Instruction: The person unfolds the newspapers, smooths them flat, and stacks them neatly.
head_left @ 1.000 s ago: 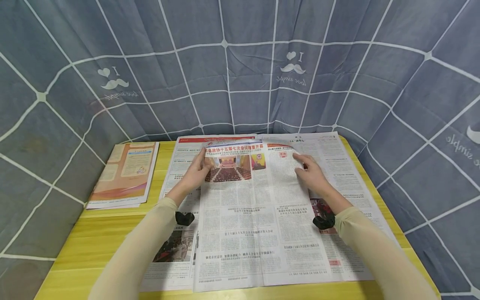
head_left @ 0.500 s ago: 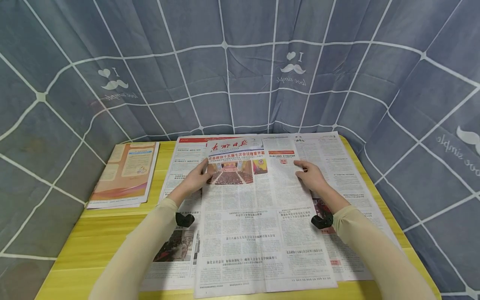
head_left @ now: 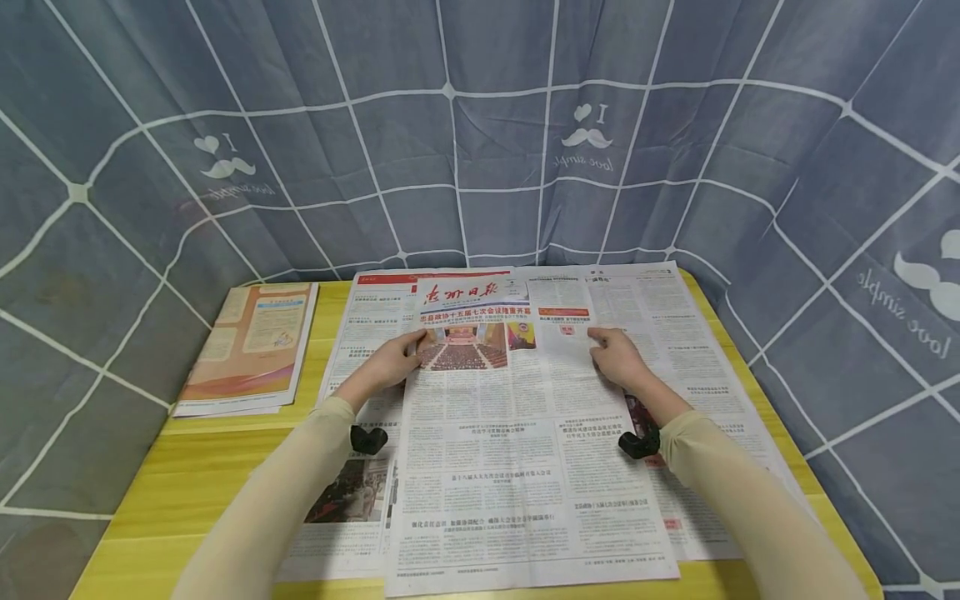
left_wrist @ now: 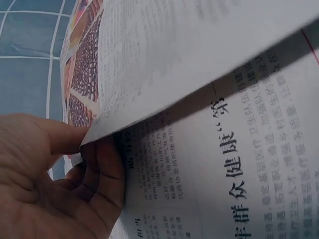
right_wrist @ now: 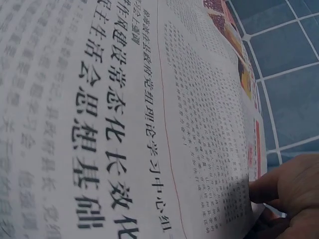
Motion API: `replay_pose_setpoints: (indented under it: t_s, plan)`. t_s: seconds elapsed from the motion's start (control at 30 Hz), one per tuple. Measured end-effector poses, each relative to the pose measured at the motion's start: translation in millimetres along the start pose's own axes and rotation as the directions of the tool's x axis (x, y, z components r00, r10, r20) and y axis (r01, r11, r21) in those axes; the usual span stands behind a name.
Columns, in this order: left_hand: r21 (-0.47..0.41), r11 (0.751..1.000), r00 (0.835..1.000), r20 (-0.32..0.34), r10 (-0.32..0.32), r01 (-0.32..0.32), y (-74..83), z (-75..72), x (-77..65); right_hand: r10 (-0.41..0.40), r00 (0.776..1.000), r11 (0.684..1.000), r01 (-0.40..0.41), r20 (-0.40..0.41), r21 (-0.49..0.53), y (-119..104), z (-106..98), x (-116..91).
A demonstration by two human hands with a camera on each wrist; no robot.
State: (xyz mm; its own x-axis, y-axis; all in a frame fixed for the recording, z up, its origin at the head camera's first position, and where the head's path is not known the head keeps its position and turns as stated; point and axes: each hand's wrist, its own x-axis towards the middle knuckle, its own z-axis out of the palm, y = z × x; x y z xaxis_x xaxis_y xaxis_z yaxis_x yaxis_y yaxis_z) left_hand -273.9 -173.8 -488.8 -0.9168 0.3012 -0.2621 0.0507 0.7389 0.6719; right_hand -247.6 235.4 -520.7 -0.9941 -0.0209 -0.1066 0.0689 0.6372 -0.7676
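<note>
A folded newspaper (head_left: 480,450) with a red masthead and a conference-hall photo lies over a larger opened newspaper (head_left: 693,367). My left hand (head_left: 390,360) pinches its left edge beside the photo. In the left wrist view, the thumb of the left hand (left_wrist: 55,169) lies over the sheet's edge and the fingers curl beneath, with a gap under the lifted edge. My right hand (head_left: 621,362) pinches the opposite edge, level with the small red box. The right wrist view shows that thumb on the printed face and the other fingers partly hidden behind the paper.
A stack of orange-covered booklets (head_left: 251,350) sits at the left on the yellow wood-grain table (head_left: 195,475). A grey checked cloth (head_left: 495,142) hangs behind and along both sides. Black bands (head_left: 368,439) are on both wrists.
The folded newspaper's top, bent back earlier, now lies flatter with the masthead showing. Its lower edge has shifted slightly toward me. Both hands have moved slightly down along the side edges.
</note>
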Motion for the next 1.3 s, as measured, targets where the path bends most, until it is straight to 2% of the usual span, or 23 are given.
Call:
replay_pose_setpoints:
  t_s: [0.17,0.33,0.53,0.67,0.97,1.2,1.3]
  plan:
    - [0.025,1.0,1.0,-0.006,-0.008,0.008,1.0,2.7,3.2,0.006,1.0,1.0,-0.006,-0.002,-0.021,0,2,0]
    - [0.01,0.999,0.999,-0.009,-0.034,0.034,1.9,6.3,6.9,0.01,1.0,1.0,-0.011,-0.02,-0.017,2,3,0]
    - [-0.023,0.999,0.999,-0.04,-0.03,0.029,0.4,10.5,12.8,0.034,0.999,0.999,-0.033,-0.034,0.021,6,0,-2]
    - [-0.011,1.0,0.998,-0.062,-0.03,0.029,1.5,12.6,14.6,0.032,0.999,0.999,-0.032,-0.011,0.041,9,-3,-5]
    - [0.093,0.996,0.996,-0.094,0.004,0.005,4.6,14.0,11.0,0.031,0.997,0.999,-0.033,0.065,0.039,14,-9,-19]
    - [0.089,0.993,0.992,-0.108,-0.063,0.073,5.8,10.1,6.3,0.037,0.997,0.999,-0.04,0.067,0.037,17,-8,-20]
    - [0.117,0.99,0.991,-0.114,-0.066,0.079,7.6,7.3,3.7,0.033,0.997,0.999,-0.034,0.066,0.025,18,-7,-19]
